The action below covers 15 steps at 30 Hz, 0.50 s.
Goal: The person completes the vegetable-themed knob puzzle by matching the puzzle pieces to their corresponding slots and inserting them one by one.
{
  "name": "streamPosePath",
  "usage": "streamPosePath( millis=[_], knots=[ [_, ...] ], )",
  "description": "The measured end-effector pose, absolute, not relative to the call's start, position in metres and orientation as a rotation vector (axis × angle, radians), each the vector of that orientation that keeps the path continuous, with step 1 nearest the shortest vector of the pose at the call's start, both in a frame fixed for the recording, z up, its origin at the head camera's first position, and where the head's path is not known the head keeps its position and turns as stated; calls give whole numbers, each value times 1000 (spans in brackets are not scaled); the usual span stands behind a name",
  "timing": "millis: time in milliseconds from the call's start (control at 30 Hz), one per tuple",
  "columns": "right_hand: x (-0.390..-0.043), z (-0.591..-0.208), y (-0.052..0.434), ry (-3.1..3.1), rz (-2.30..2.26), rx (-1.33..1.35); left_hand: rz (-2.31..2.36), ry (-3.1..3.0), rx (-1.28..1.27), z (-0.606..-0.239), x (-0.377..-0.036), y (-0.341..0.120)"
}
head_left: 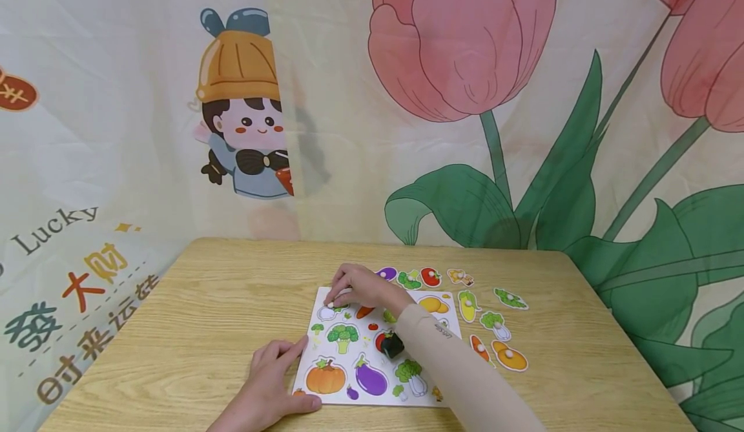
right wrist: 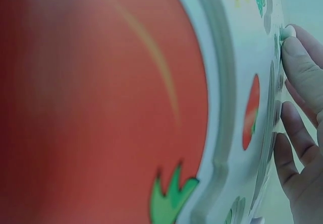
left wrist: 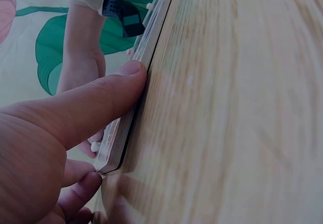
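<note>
the table (head_left: 192, 316) holds the board (head_left: 340, 380) near its middle. the left hand (head_left: 273, 387) lies flat, fingers straight, on the board's near left edge. the right hand (head_left: 360, 288) pinches a knob piece (head_left: 328, 310) at the board's far left corner.

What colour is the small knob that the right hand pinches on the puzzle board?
White. The knob shows best in the head view, under the right hand.
</note>
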State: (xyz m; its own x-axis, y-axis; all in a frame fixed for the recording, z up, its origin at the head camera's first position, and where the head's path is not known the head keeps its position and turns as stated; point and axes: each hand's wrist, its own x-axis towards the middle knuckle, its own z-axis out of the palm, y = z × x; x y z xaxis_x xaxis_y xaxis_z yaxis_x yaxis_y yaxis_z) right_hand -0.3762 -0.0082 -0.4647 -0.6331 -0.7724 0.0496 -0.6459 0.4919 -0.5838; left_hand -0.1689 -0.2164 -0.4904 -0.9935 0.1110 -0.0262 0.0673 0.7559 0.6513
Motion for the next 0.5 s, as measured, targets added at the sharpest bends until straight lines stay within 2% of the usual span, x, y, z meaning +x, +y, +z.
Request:
streamPosePath(
  millis=[500],
  knots=[
    [-377, -467, -8, 2528, -828, -1221, 1059, 2898, 147, -492, -169, -216]
  ],
)
